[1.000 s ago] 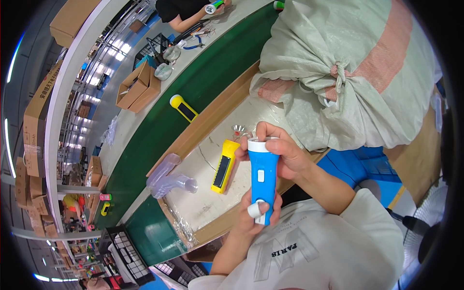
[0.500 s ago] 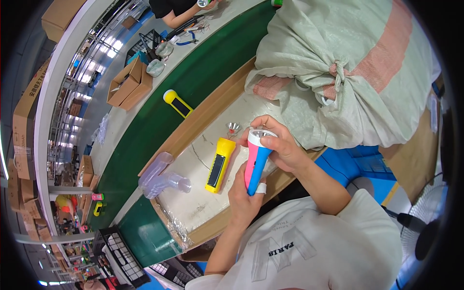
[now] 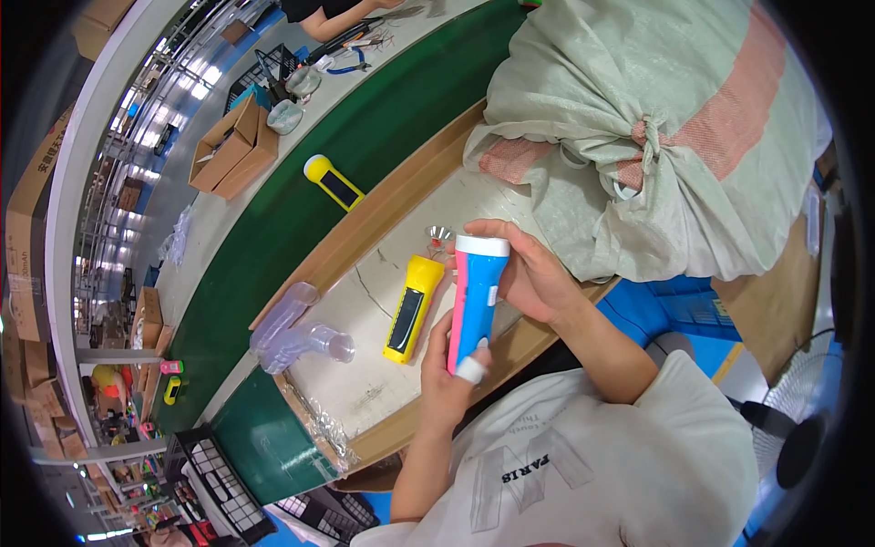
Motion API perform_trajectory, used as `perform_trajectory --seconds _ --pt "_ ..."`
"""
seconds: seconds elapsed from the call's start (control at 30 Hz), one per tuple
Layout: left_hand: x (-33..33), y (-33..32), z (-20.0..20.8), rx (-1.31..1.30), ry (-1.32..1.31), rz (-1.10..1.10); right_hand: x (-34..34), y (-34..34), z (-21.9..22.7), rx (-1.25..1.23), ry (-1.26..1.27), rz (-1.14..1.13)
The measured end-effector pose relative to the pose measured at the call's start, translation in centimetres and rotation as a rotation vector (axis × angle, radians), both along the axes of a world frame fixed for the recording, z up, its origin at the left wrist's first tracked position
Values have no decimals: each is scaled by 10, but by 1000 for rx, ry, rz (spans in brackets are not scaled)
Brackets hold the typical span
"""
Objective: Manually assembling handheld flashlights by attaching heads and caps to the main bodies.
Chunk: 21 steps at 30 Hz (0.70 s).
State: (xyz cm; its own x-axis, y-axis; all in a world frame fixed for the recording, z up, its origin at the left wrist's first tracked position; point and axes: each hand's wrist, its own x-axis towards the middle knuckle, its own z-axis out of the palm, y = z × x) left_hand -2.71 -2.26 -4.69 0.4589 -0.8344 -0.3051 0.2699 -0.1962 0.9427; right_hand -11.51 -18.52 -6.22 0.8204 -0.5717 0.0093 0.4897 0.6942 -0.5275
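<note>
Green workbench (image 3: 241, 269), shallow cardboard tray (image 3: 365, 387) on it. Left hand (image 3: 445, 385) is clamped round lower end of blue-and-pink flashlight (image 3: 478, 296), above tray's near side; right hand (image 3: 540, 281) curls round its white-rimmed head. Yellow flashlight (image 3: 412, 310) lies in tray, silver reflector (image 3: 438, 234) past it, open carton (image 3: 241, 166) farther.

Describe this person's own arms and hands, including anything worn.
The left hand and right hand are ungloved; a white band circles apparently the left thumb. A white, short-sleeved T-shirt with grey and black print leaves both forearms bare.
</note>
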Motion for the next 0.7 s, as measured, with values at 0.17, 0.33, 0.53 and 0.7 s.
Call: perform_trajectory --seconds 0.17,0.33,0.53,0.7 --pt "5 5 -7 -174 825 -139 -2 4 9 -47 42 -40" --pt "0 1 -12 21 -90 -115 -2 4 3 -401 349 -206" --pt "63 -21 -8 -95 390 93 -18 -8 -15 -1494 967 -418" --pt "151 -68 6 -316 174 293 -15 -7 -26 -1800 1040 -136"
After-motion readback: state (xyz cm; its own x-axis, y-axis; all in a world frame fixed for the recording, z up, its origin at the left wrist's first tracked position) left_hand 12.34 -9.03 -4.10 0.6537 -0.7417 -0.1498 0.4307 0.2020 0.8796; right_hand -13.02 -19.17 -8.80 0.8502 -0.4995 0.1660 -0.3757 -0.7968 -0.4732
